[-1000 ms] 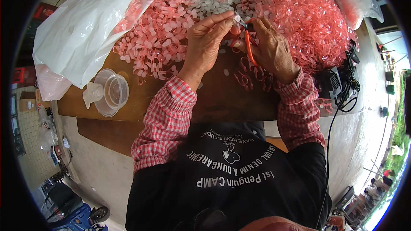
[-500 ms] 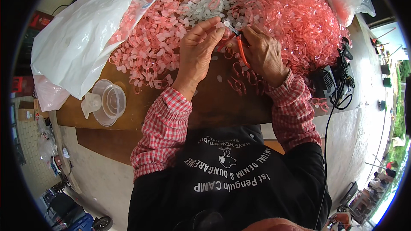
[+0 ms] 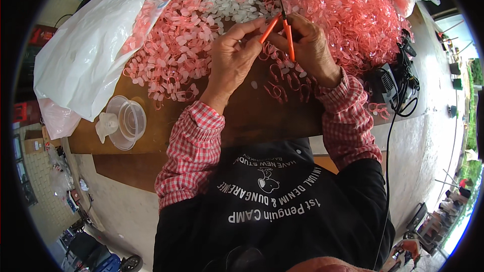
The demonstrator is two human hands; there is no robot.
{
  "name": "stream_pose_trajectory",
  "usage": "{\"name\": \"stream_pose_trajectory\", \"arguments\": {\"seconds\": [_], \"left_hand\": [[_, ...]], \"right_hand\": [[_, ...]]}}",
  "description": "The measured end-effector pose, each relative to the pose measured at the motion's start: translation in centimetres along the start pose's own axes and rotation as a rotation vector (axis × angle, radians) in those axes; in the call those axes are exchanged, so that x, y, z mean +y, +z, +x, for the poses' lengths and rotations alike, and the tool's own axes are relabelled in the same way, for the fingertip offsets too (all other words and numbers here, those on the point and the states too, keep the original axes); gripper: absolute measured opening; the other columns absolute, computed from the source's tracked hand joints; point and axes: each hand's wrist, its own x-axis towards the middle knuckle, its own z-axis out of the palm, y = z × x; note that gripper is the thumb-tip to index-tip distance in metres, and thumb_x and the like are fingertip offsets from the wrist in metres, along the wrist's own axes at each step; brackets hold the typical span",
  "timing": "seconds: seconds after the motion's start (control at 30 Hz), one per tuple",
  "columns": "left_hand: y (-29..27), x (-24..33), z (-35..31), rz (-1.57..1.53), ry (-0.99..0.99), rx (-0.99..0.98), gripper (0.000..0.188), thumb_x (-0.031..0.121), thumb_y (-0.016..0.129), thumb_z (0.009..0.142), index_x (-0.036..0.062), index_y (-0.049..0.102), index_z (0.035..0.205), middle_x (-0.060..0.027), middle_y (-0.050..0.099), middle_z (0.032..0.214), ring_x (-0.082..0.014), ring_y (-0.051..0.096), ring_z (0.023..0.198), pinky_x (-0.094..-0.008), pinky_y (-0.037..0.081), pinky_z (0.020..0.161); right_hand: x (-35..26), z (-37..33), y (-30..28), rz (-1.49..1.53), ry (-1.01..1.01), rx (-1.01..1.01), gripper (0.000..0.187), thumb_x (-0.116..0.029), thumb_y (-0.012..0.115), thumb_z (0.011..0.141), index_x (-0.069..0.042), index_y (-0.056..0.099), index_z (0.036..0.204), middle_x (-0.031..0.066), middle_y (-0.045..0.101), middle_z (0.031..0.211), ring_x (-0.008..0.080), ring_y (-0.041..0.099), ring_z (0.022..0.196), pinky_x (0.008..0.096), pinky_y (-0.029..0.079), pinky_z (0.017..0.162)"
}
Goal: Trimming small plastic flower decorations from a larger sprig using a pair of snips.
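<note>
My right hand [image 3: 312, 48] is closed round orange-handled cutting pliers [image 3: 290, 40]. Their handles stand spread and the dark jaws point away from me. My left hand [image 3: 234, 53] is closed in a pinch just left of them, its fingertips against or behind the left handle; what it pinches is hidden. Under and beyond both hands lie small pink plastic clips with pale oval tabs [image 3: 174, 45]. Whitish loose oval pieces [image 3: 239, 0] form a patch behind my hands. A few pink clips [image 3: 277, 90] lie just below my right hand.
A large heap of glossy pink pieces [image 3: 348, 15] fills the far right of the brown table [image 3: 242, 121]. A white plastic bag [image 3: 96, 45] covers the left. Near it stands a clear round tub [image 3: 132, 121]. A black corded device [image 3: 390, 83] sits on the right.
The pliers have swung from pointing at a round white piece in my left fingers to pointing away, and their handles have spread. That white piece no longer shows.
</note>
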Motion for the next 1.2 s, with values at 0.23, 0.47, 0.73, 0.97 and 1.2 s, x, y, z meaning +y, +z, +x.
{"name": "stream_pose_trajectory", "arguments": {"seconds": [0.23, 0.47, 0.73, 0.97, 1.2], "left_hand": [[0.1, 0.2, -0.1, 0.085, -0.086, -0.045, 0.022, 0.007, 0.066, 0.091, -0.0018, 0.066, 0.111, -0.0029, 0.065, 0.101, -0.0032, 0.057, 0.079, -0.0164, 0.046, 0.069], [0.7, -0.1, -0.2, 0.098, 0.126, -0.007, 0.012, 0.006, 0.065, 0.092, -0.0003, 0.069, 0.101, -0.0031, 0.063, 0.106, -0.0033, 0.056, 0.078, -0.0170, 0.046, 0.068], [0.7, 0.7, -0.2, 0.051, 0.086, 0.033, 0.011, 0.008, 0.069, 0.089, 0.0001, 0.069, 0.097, -0.0002, 0.065, 0.093, -0.0039, 0.057, 0.080, -0.0180, 0.047, 0.070], [-0.1, -0.2, 0.4, 0.156, 0.129, 0.172, 0.011, 0.006, 0.072, 0.086, -0.0017, 0.065, 0.089, -0.0021, 0.063, 0.087, -0.0038, 0.055, 0.071, -0.0187, 0.047, 0.060], [-0.3, -0.7, 0.8, 0.448, 0.379, 0.191, 0.009, 0.002, 0.072, 0.083, -0.0014, 0.065, 0.088, -0.0051, 0.062, 0.088, -0.0116, 0.059, 0.075, -0.0251, 0.049, 0.068]], "right_hand": [[0.2, -0.4, 0.3, -0.014, 0.026, 0.048, 0.019, -0.012, 0.070, 0.087, -0.004, 0.065, 0.104, 0.0001, 0.064, 0.078, 0.0061, 0.058, 0.067, 0.0230, 0.049, 0.058], [0.3, -0.4, 0.1, 0.070, 0.053, 0.012, 0.015, -0.016, 0.063, 0.092, -0.002, 0.064, 0.099, 0.0006, 0.062, 0.070, 0.0047, 0.056, 0.060, 0.0214, 0.044, 0.050], [1.5, 0.2, -2.1, 0.325, 0.225, 0.181, 0.021, -0.023, 0.061, 0.095, -0.001, 0.063, 0.094, 0.0002, 0.059, 0.069, 0.0037, 0.049, 0.055, 0.0194, 0.039, 0.048], [0.9, -0.1, -0.7, -0.550, -0.305, 0.019, 0.032, -0.015, 0.070, 0.082, 0.000, 0.049, 0.100, 0.0154, 0.056, 0.083, 0.0317, 0.060, 0.068, 0.0410, 0.048, 0.059], [0.8, -0.7, 0.3, -0.587, -0.304, -0.067, 0.031, -0.015, 0.067, 0.083, 0.002, 0.050, 0.103, 0.0183, 0.056, 0.088, 0.0365, 0.061, 0.078, 0.0428, 0.050, 0.063]]}}
